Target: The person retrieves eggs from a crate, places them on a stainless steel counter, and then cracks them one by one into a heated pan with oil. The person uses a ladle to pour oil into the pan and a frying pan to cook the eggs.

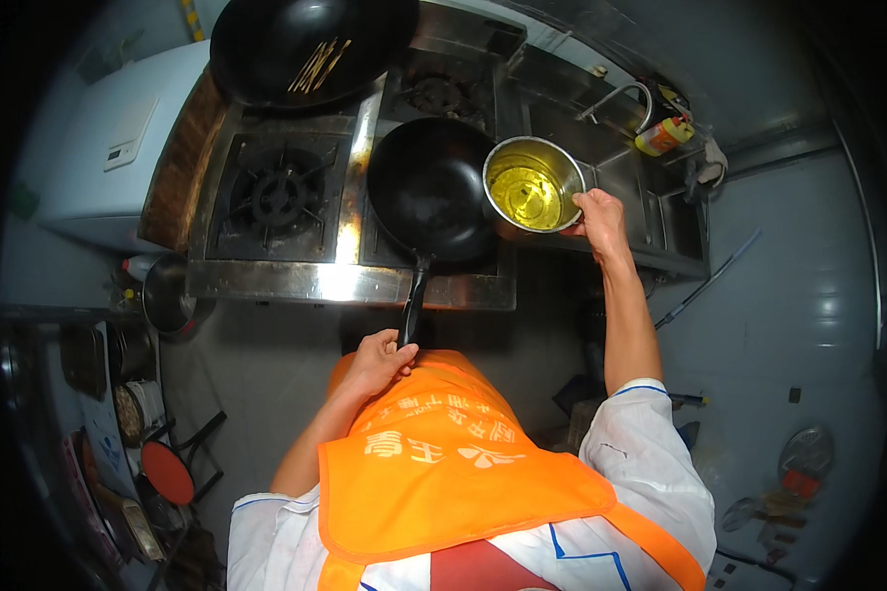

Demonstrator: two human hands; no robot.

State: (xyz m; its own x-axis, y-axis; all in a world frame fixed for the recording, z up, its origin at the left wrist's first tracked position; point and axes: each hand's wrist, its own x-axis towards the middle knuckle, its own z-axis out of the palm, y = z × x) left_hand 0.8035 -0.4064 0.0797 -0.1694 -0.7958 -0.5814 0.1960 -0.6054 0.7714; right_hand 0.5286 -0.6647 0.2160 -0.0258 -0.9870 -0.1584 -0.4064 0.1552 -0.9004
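My left hand (381,362) grips the end of the black handle (413,306) of a black wok (436,188), which rests on the front right burner. No food shows in the wok. To the right of its rim, my right hand (599,218) holds a round steel pot (573,170) by its near right side. Clear yellow liquid, apparently oil, lies in the pot (526,193). The pot's left edge slightly overlaps the wok's rim in the view; whether they touch, I cannot tell.
A larger wok (266,44) with several thin sticks (319,66) sits back left, behind a bare burner (277,188). Steel sinks with a curved faucet (639,92) and a yellow bottle (664,137) are right. A kitchen scale (129,137) lies left; a red stool (167,473) stands lower left.
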